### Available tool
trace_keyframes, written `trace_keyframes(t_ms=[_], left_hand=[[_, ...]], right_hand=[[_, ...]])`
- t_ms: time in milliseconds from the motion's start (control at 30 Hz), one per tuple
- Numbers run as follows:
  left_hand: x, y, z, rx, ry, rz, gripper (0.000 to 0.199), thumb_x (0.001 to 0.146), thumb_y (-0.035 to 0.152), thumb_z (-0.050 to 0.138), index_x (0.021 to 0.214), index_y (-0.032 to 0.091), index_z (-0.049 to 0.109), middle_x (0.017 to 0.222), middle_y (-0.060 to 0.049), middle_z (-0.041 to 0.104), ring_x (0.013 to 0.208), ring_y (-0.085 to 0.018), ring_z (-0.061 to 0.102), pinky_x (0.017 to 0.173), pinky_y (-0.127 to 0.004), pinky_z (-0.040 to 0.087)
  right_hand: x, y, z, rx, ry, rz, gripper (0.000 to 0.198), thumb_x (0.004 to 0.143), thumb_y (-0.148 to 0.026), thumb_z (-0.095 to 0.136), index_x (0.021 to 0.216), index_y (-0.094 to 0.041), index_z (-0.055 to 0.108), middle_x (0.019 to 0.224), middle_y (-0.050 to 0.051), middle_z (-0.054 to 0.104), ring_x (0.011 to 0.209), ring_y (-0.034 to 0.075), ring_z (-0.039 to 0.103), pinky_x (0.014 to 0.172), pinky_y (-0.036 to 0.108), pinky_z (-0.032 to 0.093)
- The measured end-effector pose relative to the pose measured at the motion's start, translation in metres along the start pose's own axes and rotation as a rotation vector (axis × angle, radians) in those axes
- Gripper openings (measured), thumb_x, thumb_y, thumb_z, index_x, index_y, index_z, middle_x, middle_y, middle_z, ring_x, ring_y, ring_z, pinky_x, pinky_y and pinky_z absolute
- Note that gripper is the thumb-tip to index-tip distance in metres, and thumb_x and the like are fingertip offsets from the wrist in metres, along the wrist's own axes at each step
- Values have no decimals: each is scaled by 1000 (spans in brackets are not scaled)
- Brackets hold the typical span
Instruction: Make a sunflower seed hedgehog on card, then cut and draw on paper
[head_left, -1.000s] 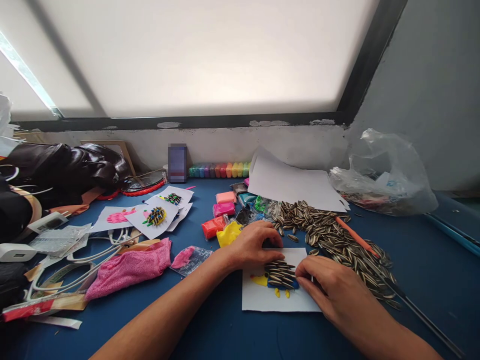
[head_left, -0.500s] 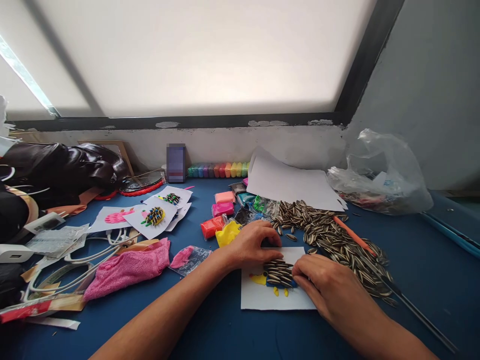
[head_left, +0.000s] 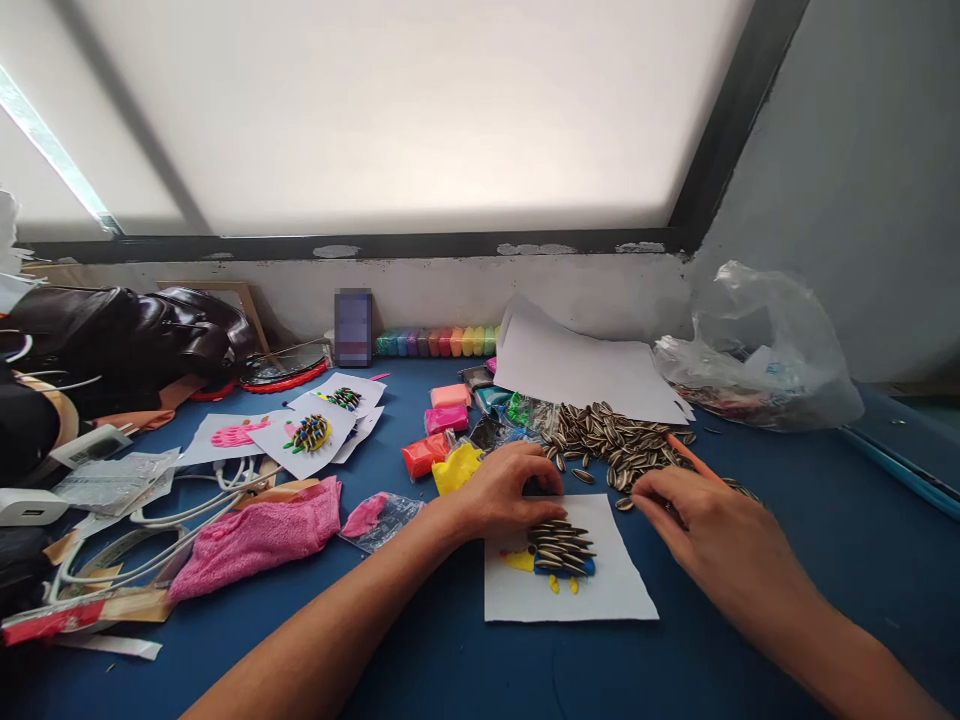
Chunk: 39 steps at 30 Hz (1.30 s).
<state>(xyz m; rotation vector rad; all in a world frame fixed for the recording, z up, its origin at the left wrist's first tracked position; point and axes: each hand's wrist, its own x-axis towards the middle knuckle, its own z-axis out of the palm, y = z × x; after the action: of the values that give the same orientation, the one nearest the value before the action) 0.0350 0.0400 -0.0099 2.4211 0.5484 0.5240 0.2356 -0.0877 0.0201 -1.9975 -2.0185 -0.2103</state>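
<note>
Head cam's got black-striped sunflower seeds [head_left: 606, 442] heaped past the right hand [head_left: 709, 525] (can't tell its grip), while left hand [head_left: 506, 492], thumb spread, sits nearer the seed-spiked blue-and-yellow clay figure [head_left: 561, 548].

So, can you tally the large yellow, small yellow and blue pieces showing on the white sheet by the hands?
Large yellow piece: 1
Small yellow pieces: 2
Blue piece: 1
Total: 4 in view

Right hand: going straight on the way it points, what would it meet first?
The right hand would likely meet the loose striped seed beside the seed pile first, though hand height is unclear.
</note>
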Motion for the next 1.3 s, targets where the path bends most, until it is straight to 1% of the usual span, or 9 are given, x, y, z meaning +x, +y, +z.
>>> trace_keyframes(t_ms=[200,367,633,800,967,1033,1100,1200,1300], left_hand=[[-1,0,1,-4,2,4,16,76,29,75,84,17,69,82,-1,59,80,-14,52,69,-24,38],[0,0,1,3,2,0,16,75,29,75,83,17,69,82,-1,58,79,-14,52,68,-24,38],[0,1,0,-5,10,8,16,75,29,76,83,17,69,82,-1,59,79,-14,52,68,-24,38],[-1,-1,2,-5,14,11,15,75,29,76,83,17,69,81,-1,58,78,-14,52,68,-24,38],[-1,-2,3,-8,10,17,16,76,30,75,83,17,69,81,-1,59,79,-14,52,70,-25,38],[-1,-1,3,-9,7,9,16,76,30,75,83,17,69,82,-1,59,80,-14,52,70,-25,38],[-1,0,2,-5,2,1,16,76,30,75,84,17,69,83,-1,59,80,-14,52,70,-25,38],[-1,1,1,11,-2,-7,15,76,29,75,84,18,69,83,-1,59,81,-14,53,71,-25,39],[-1,1,1,14,-5,-7,14,76,28,75,84,18,68,82,-1,59,81,-14,53,72,-25,39]], right_hand=[[9,19,21,-114,81,-120,22,86,-19,56,101,-18,73,91,10,65,94,29,64,79,42,54],[13,17,25,-157,60,-149,16,85,-15,58,87,-18,74,88,9,63,89,27,63,85,46,51],[14,11,26,-33,-25,-140,15,87,-15,57,90,-18,71,93,8,63,85,24,59,73,38,52],[19,7,28,-22,-25,-136,18,89,-14,50,79,-17,64,85,8,62,82,24,59,74,39,49],[16,3,17,22,1,-90,19,93,-18,40,82,-20,55,80,7,63,73,21,60,67,35,48],[12,-1,8,119,-63,-48,19,95,-24,39,83,-22,53,76,3,63,66,18,60,60,31,46],[6,-6,-3,266,-223,-5,18,93,-27,42,80,-24,54,74,1,64,62,16,58,54,28,44],[0,-13,-16,408,-401,10,18,91,-27,45,80,-26,59,76,-1,66,64,15,58,57,26,43],[-4,-15,-20,462,-483,3,19,90,-28,48,78,-26,63,74,-2,66,64,15,57,57,25,41]])
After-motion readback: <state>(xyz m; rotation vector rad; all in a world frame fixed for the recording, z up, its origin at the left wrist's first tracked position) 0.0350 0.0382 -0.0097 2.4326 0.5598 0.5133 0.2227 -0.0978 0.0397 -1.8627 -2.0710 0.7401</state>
